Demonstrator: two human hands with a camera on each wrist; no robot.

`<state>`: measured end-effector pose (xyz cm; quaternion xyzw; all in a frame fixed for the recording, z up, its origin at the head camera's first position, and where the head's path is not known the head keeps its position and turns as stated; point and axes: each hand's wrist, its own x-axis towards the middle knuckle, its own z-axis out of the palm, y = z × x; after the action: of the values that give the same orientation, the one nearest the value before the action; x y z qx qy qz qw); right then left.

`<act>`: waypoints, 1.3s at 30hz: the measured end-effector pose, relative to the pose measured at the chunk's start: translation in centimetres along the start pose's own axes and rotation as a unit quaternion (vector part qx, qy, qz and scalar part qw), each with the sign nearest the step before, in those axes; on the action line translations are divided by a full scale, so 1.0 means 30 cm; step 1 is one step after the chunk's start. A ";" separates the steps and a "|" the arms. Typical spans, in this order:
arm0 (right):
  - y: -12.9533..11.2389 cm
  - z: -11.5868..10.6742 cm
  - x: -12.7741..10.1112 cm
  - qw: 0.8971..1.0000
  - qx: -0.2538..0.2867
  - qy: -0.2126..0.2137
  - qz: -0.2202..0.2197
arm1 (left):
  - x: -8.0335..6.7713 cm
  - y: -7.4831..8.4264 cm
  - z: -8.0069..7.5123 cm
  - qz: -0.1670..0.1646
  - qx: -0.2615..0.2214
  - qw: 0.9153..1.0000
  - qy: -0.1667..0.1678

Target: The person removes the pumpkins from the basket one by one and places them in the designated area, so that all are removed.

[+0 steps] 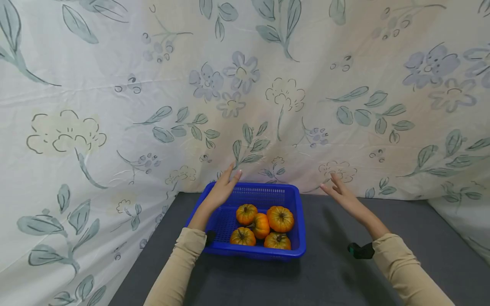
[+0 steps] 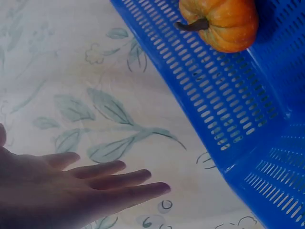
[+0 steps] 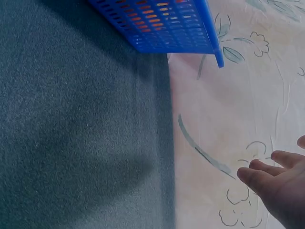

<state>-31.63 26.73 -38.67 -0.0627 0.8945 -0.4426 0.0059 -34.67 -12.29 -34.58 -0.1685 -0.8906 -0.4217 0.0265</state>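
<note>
A blue plastic basket (image 1: 264, 253) with slotted walls stands on the dark table, holding several small orange pumpkins (image 1: 281, 219) grouped toward its right side. My left hand (image 1: 221, 191) is raised over the basket's left rim, fingers extended and nothing in them. In the left wrist view, that hand (image 2: 81, 186) appears with its fingers straight, apart from the basket wall (image 2: 190, 71); one pumpkin (image 2: 226, 24) shows inside. Right of the basket, my right hand (image 1: 342, 195) hovers above the table with fingers extended and holds nothing; the right wrist view shows its fingers (image 3: 259, 179) beside the cloth.
The dark grey tabletop (image 1: 325, 272) extends around the basket. A floral cloth (image 1: 291, 140) hangs behind the table's back edge and along the left side. Dark wrist devices (image 1: 361, 250) sit at both sleeve cuffs.
</note>
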 end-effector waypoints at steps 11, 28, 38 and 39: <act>-0.030 0.042 -0.004 1.000 -0.008 0.009 -0.016 | -0.054 0.015 -0.037 -0.081 -0.012 0.997 -0.008; -0.064 0.098 0.006 0.998 -0.021 -0.013 -0.051 | -0.117 -0.034 -0.105 -0.115 -0.004 0.993 0.033; -0.087 0.134 0.002 0.996 -0.016 -0.042 -0.072 | -0.153 -0.073 -0.140 -0.135 0.013 0.989 0.054; -0.090 0.138 0.002 0.996 -0.018 -0.044 -0.074 | -0.157 -0.076 -0.143 -0.140 0.016 0.988 0.058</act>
<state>-31.13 21.83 -39.03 -0.1482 0.8942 -0.4224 0.0113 -31.38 -18.21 -34.40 -0.0169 -0.9091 -0.4156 0.0219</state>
